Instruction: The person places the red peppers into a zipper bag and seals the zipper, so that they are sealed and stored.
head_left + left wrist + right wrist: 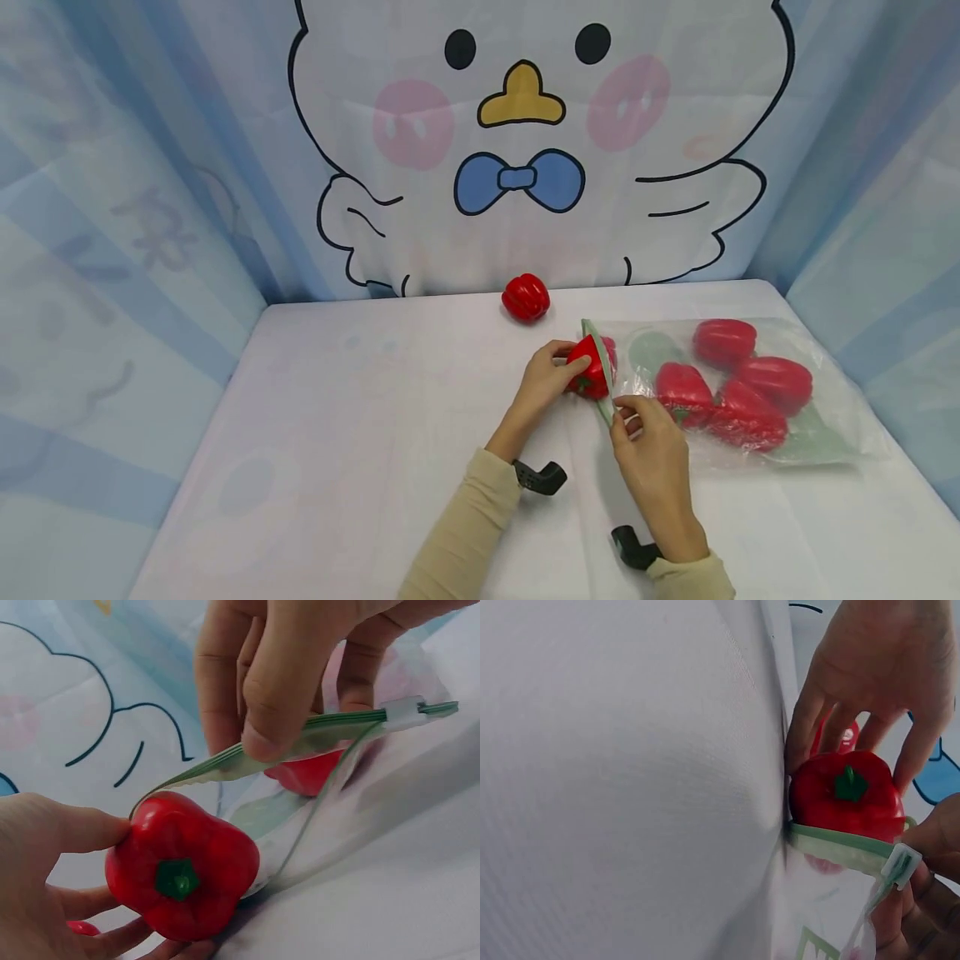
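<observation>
My left hand [546, 377] grips a red bell pepper [588, 371] with a green stem at the mouth of a clear zip bag [832, 433]. Part of the pepper sits past the bag's green-edged rim. In the left wrist view, thumb and fingers are around the pepper [225, 847], its stem facing the camera. My right hand [654, 450] pinches the bag's rim between thumb and fingers, holding the mouth apart. A white slider [901, 866] sits on the rim near the right fingers. Several red peppers [772, 379] lie inside the bag.
Another red pepper [525, 297] lies near the table's back edge, outside the bag. The white-covered table [360, 450] stretches to the left of the hands. Printed curtains [187, 208] stand around the back and sides. A black strap-mounted device [542, 478] is on the left wrist.
</observation>
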A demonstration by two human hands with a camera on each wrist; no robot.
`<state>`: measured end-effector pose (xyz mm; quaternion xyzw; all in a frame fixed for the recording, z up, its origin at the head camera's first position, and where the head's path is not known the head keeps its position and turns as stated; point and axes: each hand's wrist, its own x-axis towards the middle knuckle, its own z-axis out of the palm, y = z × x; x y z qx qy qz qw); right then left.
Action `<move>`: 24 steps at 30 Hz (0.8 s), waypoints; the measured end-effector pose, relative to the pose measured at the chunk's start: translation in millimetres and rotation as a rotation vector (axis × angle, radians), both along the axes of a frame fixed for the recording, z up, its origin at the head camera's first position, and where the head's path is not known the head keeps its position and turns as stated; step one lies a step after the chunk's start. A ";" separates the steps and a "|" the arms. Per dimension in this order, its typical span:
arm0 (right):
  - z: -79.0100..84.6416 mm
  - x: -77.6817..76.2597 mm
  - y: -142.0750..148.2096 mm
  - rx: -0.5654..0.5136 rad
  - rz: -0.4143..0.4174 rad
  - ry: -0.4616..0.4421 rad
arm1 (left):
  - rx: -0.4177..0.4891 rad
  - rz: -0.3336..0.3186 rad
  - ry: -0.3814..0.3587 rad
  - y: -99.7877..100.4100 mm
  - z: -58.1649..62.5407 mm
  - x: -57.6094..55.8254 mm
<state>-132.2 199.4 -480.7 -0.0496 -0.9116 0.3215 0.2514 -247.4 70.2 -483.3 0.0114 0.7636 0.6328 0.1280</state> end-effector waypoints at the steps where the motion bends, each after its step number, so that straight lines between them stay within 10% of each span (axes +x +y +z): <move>1: 0.1 -0.3 0.0 0.000 -0.001 0.001 | -0.004 0.000 0.008 0.3 -0.5 0.4; 24: 2.4 0.3 0.1 -0.001 -0.002 -0.014 | 0.112 0.086 0.096 15.8 -11.4 4.6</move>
